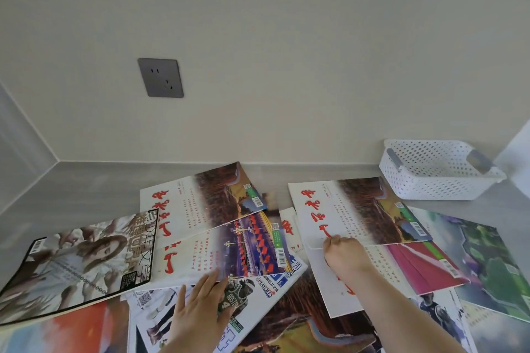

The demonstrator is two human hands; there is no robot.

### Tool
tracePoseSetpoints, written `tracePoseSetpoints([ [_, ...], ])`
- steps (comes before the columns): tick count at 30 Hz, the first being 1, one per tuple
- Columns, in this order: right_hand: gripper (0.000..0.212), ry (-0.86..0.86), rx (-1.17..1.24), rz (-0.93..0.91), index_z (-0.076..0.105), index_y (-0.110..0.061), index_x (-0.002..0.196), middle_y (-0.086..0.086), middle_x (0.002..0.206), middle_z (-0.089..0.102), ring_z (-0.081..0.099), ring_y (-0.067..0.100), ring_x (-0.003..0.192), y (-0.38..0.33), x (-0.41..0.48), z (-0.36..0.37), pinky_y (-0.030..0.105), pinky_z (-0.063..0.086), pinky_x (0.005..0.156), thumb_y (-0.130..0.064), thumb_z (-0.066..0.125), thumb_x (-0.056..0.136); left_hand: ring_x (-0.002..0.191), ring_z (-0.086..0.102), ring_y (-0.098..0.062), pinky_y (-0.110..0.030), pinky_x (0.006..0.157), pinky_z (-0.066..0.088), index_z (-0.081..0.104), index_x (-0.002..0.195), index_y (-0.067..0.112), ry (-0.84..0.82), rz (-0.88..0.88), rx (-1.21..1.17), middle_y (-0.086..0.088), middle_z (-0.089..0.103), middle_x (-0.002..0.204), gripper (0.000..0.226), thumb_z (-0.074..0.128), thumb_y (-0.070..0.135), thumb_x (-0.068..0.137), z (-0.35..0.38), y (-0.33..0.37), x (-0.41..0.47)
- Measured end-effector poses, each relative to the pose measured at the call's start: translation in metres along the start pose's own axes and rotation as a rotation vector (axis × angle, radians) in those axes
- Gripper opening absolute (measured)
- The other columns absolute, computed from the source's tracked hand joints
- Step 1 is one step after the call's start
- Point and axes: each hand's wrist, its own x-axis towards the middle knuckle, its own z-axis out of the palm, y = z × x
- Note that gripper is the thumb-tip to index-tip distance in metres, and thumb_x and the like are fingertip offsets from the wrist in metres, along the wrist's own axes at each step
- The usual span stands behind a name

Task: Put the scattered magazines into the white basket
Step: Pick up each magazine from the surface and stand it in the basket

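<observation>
Several magazines lie overlapping on a grey surface. My right hand [342,252] grips the near edge of a white magazine with red calligraphy [355,210], which is tilted up off the pile. My left hand [198,309] rests flat with straight fingers on a basketball magazine [258,292], fingertips touching the edge of another red-lettered magazine [226,249]. The white perforated basket [436,169] stands at the back right with nothing visible inside it.
A black-bordered portrait magazine [77,264] lies at the left, a green landscape one [484,261] at the right. A grey wall socket [160,77] sits on the wall behind. Walls close in at the back, left and right corners.
</observation>
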Motion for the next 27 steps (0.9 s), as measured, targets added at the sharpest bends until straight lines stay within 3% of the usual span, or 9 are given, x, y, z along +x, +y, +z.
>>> tracePoseSetpoints([
  [2,0.033,0.059,0.037,-0.041,0.053,0.006,0.108,0.02,0.101,0.065,0.065,0.028,0.09,0.006,0.001,0.001,0.032,0.05,0.077,-0.012,0.058,0.08,0.141,0.011,-0.004,-0.036,0.116,-0.004,0.026,0.137,0.034,0.039,-0.024,-0.062,0.015,0.016,0.152,0.046,0.033,0.041,0.092,0.0,0.008,-0.001],
  [5,0.042,0.21,0.098,-0.108,0.061,-0.008,0.044,0.003,0.036,0.057,0.053,0.01,0.03,0.017,-0.01,-0.005,0.01,0.038,0.037,-0.031,0.088,0.021,0.122,0.045,-0.01,-0.026,0.106,0.028,0.053,0.119,0.03,0.101,-0.062,-0.37,0.009,0.053,0.131,0.03,0.042,0.033,0.091,0.003,0.033,-0.003],
  [9,0.04,0.304,0.126,-0.134,0.057,-0.013,0.037,-0.003,0.03,0.051,0.046,0.006,0.026,0.02,-0.037,0.006,0.008,0.032,0.034,-0.035,0.084,0.017,0.084,0.056,-0.02,-0.034,0.089,0.044,0.058,0.101,0.007,-0.148,-0.456,-1.223,-0.006,0.064,0.092,0.023,0.047,0.023,0.09,-0.002,0.106,0.007],
  [12,0.035,0.344,0.087,-0.237,0.059,-0.018,0.038,-0.007,0.032,0.051,0.047,0.004,0.03,0.021,-0.056,0.015,0.009,0.032,0.036,-0.04,0.08,0.022,0.072,0.056,-0.023,-0.035,0.074,0.047,0.052,0.084,0.003,-0.261,-0.599,-1.504,-0.009,0.059,0.077,0.025,0.045,0.026,0.091,-0.002,0.15,0.02],
  [16,0.03,0.4,0.124,-0.31,0.061,-0.022,0.04,-0.009,0.035,0.053,0.048,0.002,0.033,0.025,-0.066,0.031,0.01,0.036,0.04,-0.042,0.079,0.028,0.084,0.061,-0.033,-0.037,0.063,0.051,0.057,0.077,0.002,-0.129,-0.654,-1.45,-0.017,0.064,0.088,0.016,0.052,0.013,0.087,0.013,0.172,0.033],
  [19,0.028,0.432,0.148,-0.349,0.06,-0.023,0.042,-0.01,0.038,0.054,0.048,0.002,0.034,0.03,-0.068,0.042,0.01,0.038,0.044,-0.043,0.079,0.034,0.086,0.06,-0.03,-0.036,0.07,0.051,0.064,0.096,-0.004,-0.03,-0.578,-1.159,-0.02,0.064,0.099,0.019,0.056,0.0,0.079,0.021,0.18,0.035],
  [22,0.029,0.433,0.245,-0.417,0.065,-0.027,0.054,-0.016,0.049,0.06,0.053,0.0,0.043,0.044,-0.07,0.052,0.012,0.045,0.055,-0.051,0.075,0.041,0.078,0.054,-0.023,-0.025,0.063,0.042,0.06,0.106,0.002,0.022,-0.501,-0.977,-0.017,0.065,0.106,0.029,0.055,0.0,0.078,0.02,0.192,0.032],
  [25,0.048,0.391,0.386,-0.399,0.066,-0.033,0.089,-0.02,0.084,0.069,0.063,0.0,0.077,0.069,-0.072,0.048,0.017,0.049,0.08,-0.064,0.066,0.052,0.068,0.05,-0.012,-0.017,0.048,0.034,0.055,0.114,0.006,0.132,-0.404,-0.925,-0.011,0.063,0.102,0.034,0.05,-0.001,0.082,0.012,0.199,0.034],
  [27,0.057,0.372,0.533,-0.369,0.048,-0.026,0.124,-0.01,0.13,0.053,0.047,0.008,0.12,0.09,-0.065,0.042,0.024,0.027,0.106,-0.055,0.052,0.075,0.068,0.047,-0.009,-0.013,0.047,0.031,0.052,0.117,0.008,0.23,-0.333,-0.889,-0.007,0.059,0.101,0.036,0.046,-0.002,0.084,0.003,0.201,0.036],
])
